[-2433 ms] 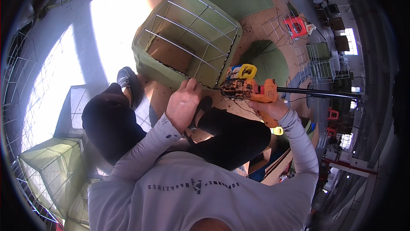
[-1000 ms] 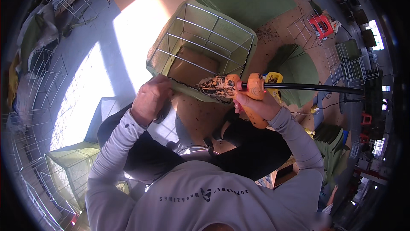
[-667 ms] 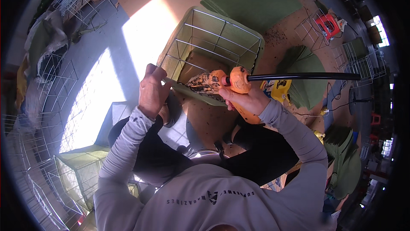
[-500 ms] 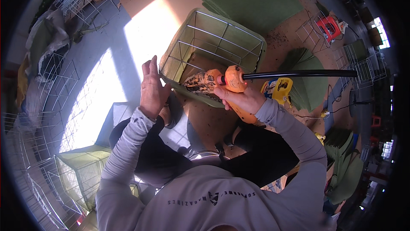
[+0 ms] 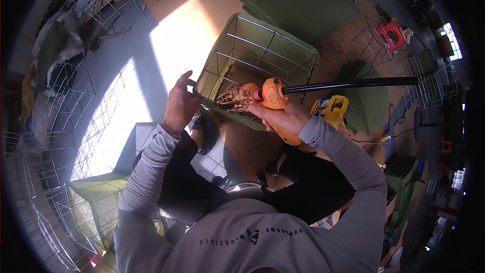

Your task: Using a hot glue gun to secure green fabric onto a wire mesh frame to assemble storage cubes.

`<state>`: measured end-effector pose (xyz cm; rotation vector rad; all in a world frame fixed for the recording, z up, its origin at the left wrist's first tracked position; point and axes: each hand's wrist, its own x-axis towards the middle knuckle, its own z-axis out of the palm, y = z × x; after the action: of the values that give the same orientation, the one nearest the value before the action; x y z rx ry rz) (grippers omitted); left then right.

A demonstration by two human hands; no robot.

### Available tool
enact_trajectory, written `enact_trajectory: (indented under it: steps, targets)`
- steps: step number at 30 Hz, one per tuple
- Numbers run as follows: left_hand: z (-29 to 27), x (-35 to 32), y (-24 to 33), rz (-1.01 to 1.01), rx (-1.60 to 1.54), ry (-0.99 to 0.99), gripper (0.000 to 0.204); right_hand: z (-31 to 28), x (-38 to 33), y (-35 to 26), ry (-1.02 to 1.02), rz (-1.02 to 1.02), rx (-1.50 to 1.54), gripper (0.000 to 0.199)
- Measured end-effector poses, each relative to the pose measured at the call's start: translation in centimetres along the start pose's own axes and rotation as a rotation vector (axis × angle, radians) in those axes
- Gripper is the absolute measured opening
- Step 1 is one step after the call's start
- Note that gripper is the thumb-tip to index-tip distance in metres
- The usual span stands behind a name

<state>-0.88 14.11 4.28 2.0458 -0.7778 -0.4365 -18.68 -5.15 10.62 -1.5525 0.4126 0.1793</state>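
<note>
A box-shaped wire frame (image 5: 262, 30) lined with green fabric (image 5: 217, 51) lies tilted before me, its open side toward me. My left hand (image 5: 180, 105) is at its near left corner, thumb and fingers closed around the fabric edge. In my right hand (image 5: 287, 119) is an orange hot glue gun (image 5: 275, 94), smeared dark around its front. A long black glue stick (image 5: 353, 85) sticks out of its back to the right. The gun's nose points left, at the near rim close to my left hand; the exact tip is hard to make out.
Green fabric sheets (image 5: 303, 8) lie on the brown floor covering beyond the box, with another stack (image 5: 356, 101) to the right. Near the gun sits a yellow container (image 5: 335, 110). Wire frames (image 5: 65, 101) and a green-lined box (image 5: 98, 202) stand left; a red stool (image 5: 390, 36) is far right.
My left hand has gone from flat and upright beside the corner to closed on the fabric edge there. The box has shifted slightly right; the glue gun stays near the rim.
</note>
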Motion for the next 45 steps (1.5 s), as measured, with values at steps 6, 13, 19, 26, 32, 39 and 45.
enact_trajectory:
  steps: [6, 13, 19, 26, 32, 39, 45]
  targets:
    - [-0.4, 0.1, -0.2, -0.009, -0.006, -0.023, 0.067, 0.0, 0.8, -0.6, -0.025, 0.016, -0.048, 0.024]
    - [-0.6, 0.2, 0.1, -0.017, -0.037, -0.041, 0.067, 0.1, 1.9, 0.0, -0.064, 0.007, 0.000, 0.023]
    - [-0.8, 0.3, -0.2, -0.017, -0.008, -0.055, 0.068, 0.7, 2.7, 0.1, 0.008, -0.028, -0.007, 0.029]
    - [-0.9, 0.4, -0.6, 0.039, -0.008, -0.062, 0.068, 1.3, 3.9, -0.1, 0.036, -0.033, 0.001, 0.028]
    - [-0.9, 0.4, -0.2, 0.010, 0.014, -0.068, 0.066, 1.4, 4.5, -0.3, 0.026, -0.029, 0.035, 0.027]
    - [-1.0, 0.3, -0.2, 0.005, 0.008, -0.061, 0.065, 1.6, 4.8, -0.2, 0.039, -0.025, 0.084, 0.029]
    - [-1.0, 0.4, 0.4, -0.018, 0.027, -0.066, 0.066, 1.6, 5.2, 0.2, 0.086, -0.073, 0.066, 0.028]
